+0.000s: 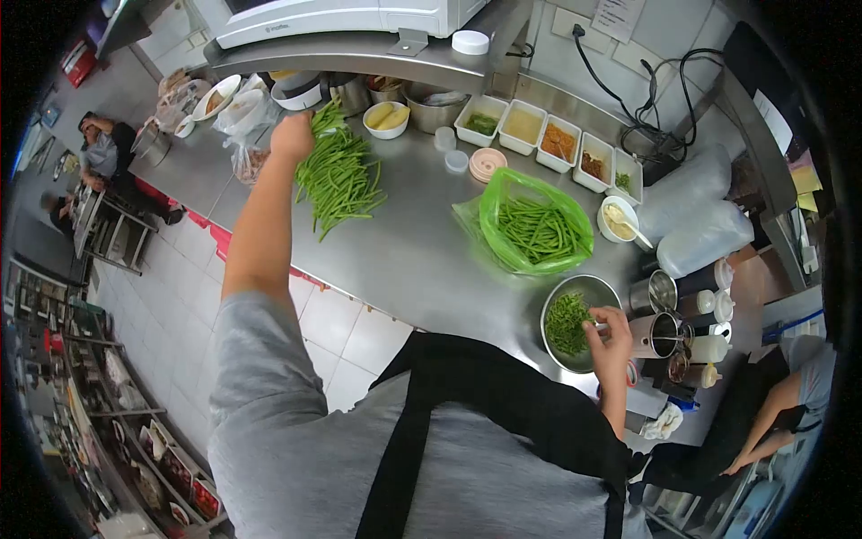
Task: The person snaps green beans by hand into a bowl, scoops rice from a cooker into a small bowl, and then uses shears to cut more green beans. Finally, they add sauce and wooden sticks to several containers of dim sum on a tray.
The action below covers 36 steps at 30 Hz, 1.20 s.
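My left hand (292, 137) reaches out to the far left, at the upper end of a loose pile of long green beans (339, 184) on the steel counter. Its fingers look curled, and what they grip, if anything, is hidden. Over the right side of a round metal bowl (584, 364), my right hand (611, 340) has its fingers drawn together in a pinch. Whatever it may hold is too small to make out. Short green bean pieces (567, 323) lie in the bowl. Just beyond the bowl, an open green plastic bag (492, 214) holds more green beans.
White tubs of seasonings (523, 126) line the back of the counter (417, 260). Potatoes (387, 116) fill a white bowl nearby. Metal pots and squeeze bottles (709, 305) crowd the right side. A seated person (772, 404) is at right, and others sit at far left.
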Each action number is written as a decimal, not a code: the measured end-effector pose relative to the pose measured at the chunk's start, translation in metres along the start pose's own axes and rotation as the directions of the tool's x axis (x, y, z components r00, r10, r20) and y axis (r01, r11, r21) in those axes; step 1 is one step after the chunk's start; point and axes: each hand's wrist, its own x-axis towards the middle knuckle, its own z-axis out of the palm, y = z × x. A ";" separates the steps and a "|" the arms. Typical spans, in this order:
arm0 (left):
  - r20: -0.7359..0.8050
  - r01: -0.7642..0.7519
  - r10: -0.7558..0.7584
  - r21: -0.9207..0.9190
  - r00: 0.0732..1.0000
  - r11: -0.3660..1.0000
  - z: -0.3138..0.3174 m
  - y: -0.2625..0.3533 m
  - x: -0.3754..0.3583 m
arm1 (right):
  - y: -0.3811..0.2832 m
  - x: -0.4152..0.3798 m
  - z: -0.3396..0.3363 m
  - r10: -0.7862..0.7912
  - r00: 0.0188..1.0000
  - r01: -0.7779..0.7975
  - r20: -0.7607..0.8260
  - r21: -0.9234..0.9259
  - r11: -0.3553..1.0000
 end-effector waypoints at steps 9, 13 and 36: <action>0.331 0.304 0.073 -0.919 0.941 0.250 0.006 0.049 -0.016 | 0.001 0.005 -0.003 -0.053 0.991 0.031 -0.123 -0.178 0.984; 0.477 0.663 0.528 -0.709 0.703 -0.242 -0.020 0.164 -0.122 | -0.036 0.027 0.015 -0.137 0.982 0.151 -0.133 0.101 0.983; 0.334 0.839 0.775 -0.111 0.537 -0.533 -0.010 0.368 -0.254 | 0.003 0.023 -0.023 -0.038 0.983 -0.079 0.181 0.598 0.798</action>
